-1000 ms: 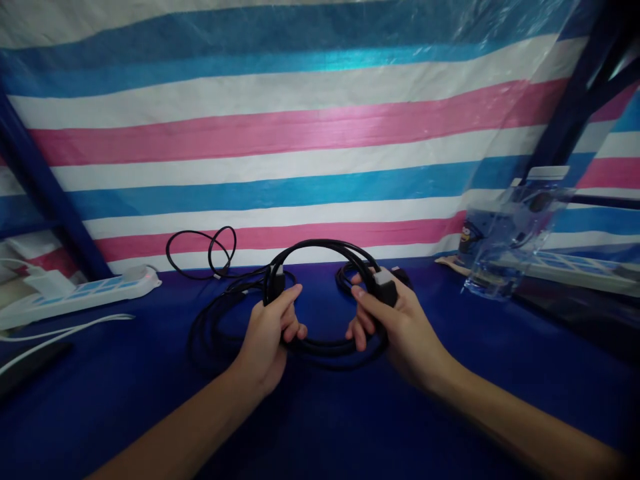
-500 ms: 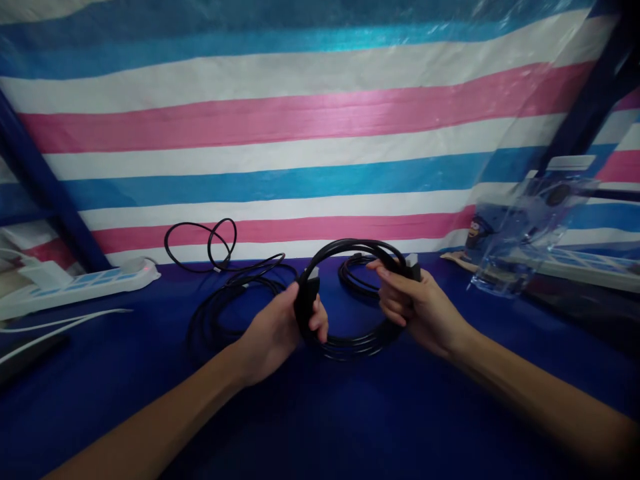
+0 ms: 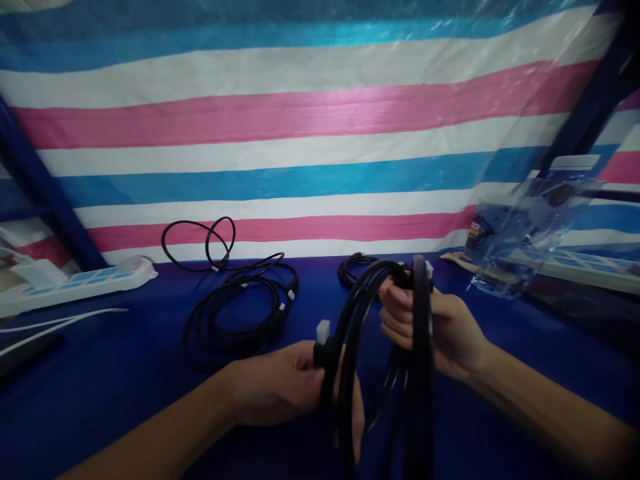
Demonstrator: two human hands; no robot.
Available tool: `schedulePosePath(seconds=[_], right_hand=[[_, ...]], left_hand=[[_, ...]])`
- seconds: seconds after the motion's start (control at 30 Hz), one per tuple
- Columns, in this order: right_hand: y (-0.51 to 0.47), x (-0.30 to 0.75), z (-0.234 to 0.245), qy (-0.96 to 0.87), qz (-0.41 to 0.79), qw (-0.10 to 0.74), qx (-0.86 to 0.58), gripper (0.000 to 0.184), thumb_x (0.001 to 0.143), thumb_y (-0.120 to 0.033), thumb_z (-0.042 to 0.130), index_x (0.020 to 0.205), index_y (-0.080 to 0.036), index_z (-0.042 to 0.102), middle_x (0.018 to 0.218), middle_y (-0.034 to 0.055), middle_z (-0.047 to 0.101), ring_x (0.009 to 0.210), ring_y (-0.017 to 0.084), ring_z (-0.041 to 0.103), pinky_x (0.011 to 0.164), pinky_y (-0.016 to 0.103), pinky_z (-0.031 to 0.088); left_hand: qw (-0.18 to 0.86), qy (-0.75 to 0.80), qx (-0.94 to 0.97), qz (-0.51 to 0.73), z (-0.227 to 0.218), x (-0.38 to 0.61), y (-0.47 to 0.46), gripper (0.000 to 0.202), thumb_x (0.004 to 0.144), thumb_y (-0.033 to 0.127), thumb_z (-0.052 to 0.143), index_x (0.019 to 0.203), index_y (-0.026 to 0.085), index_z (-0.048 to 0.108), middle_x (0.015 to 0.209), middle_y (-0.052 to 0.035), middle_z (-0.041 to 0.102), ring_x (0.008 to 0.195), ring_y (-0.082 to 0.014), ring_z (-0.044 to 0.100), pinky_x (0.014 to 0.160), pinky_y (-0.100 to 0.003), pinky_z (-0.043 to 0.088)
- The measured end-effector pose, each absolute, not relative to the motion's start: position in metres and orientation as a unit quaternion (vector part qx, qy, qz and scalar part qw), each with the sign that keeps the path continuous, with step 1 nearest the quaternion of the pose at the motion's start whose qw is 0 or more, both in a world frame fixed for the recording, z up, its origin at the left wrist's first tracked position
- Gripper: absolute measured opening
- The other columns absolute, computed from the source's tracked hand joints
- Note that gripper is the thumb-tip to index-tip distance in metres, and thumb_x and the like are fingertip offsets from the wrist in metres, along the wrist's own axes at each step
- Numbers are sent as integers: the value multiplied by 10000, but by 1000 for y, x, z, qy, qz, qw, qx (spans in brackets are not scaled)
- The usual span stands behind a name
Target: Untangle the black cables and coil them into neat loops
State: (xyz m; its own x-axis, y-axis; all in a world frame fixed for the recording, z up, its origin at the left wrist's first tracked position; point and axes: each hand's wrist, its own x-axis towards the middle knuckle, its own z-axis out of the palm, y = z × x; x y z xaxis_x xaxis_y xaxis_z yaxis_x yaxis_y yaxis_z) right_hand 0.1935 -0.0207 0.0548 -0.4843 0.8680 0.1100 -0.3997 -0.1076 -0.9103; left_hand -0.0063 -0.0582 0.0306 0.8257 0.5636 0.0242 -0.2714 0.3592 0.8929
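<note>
Cable coil (image 3: 423, 360), now nearer, in fingers (image 3: 397, 319)

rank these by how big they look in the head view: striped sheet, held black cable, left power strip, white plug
1. Striped sheet
2. Held black cable, partly because it is nearer the camera
3. Left power strip
4. White plug

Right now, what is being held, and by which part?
A coiled black cable: the left grip has its left side, by a white-tipped plug; the right grip, its upper right side.
</note>
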Motion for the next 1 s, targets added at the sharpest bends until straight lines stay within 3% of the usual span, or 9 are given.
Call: schedulePosePath(seconds=[0.13, 0.23, 0.4, 0.5, 0.63, 0.77, 0.9, 1.0], right_hand=[[-17, 188, 57, -489, 619, 527, -314, 217, 733, -296, 680, 892, -160, 625, 472, -108, 134, 389, 23, 124, 346, 171, 158], [-9, 183, 49, -490, 530, 585, -370, 242, 766, -315, 653, 936, -154, 596, 457, -105, 215, 384, 35, 216, 369, 191, 294], [-1, 182, 31, -592, 443, 576, -348, 235, 821, -361, 590, 953, -168, 567, 443, -88, 366, 396, 75, 404, 458, 250, 401], [0, 184, 29, -643, 419, 544, -339, 249, 831, -383, 571, 938, -158, 575, 463, -68, 427, 438, 102, 494, 473, 252, 386], [0, 191, 31, -690, 414, 493, -331, 257, 814, -408, 584, 793, -154, 555, 520, -21, 514, 510, 118, 544, 509, 256, 393], [4, 198, 27, -699, 483, 439, -293, 246, 795, -400, 612, 765, -161, 563, 534, -15, 525, 528, 116, 544, 532, 258, 413], [9, 202, 18, -683, 520, 420, -294, 186, 814, -353, 604, 859, -173, 606, 504, -32, 494, 547, 120, 550, 568, 267, 437], [11, 201, 16, -684, 516, 420, -300, 203, 812, -351, 605, 912, -174, 613, 547, -35, 503, 547, 108, 532, 631, 299, 475]], left_hand=[[745, 239, 371, 500, 32, 0, -50, 351, 841, 455, 531, 635, 171, 518, 626, -1, 572, 680, -146, 612, 694, -262, 440], [690, 297, 334, 569, 38, -1, -45, 378, 831, 498, 528, 667, 157, 533, 677, -9, 604, 689, -148, 631, 704, -266, 461], [572, 273, 529, 565, 43, -8, -46, 384, 683, 397, 730, 617, 161, 435, 528, 68, 472, 432, -71, 483, 546, -240, 395], [525, 313, 618, 495, 38, -13, -50, 385, 659, 371, 754, 614, 161, 433, 509, 71, 427, 408, -52, 400, 444, -219, 283], [535, 335, 662, 403, 32, -11, -59, 430, 694, 361, 733, 555, 155, 381, 494, 75, 308, 460, -37, 283, 446, -218, 200], [593, 300, 663, 344, 28, -11, -61, 496, 663, 384, 750, 551, 173, 315, 475, 80, 290, 436, -34, 269, 423, -220, 179], [590, 305, 654, 362, 21, -17, -50, 425, 685, 448, 710, 554, 174, 414, 427, 63, 390, 378, -45, 311, 382, -219, 178], [568, 304, 653, 398, 18, -20, -42, 379, 725, 395, 684, 530, 167, 453, 395, 70, 400, 349, -40, 320, 435, -223, 288]])
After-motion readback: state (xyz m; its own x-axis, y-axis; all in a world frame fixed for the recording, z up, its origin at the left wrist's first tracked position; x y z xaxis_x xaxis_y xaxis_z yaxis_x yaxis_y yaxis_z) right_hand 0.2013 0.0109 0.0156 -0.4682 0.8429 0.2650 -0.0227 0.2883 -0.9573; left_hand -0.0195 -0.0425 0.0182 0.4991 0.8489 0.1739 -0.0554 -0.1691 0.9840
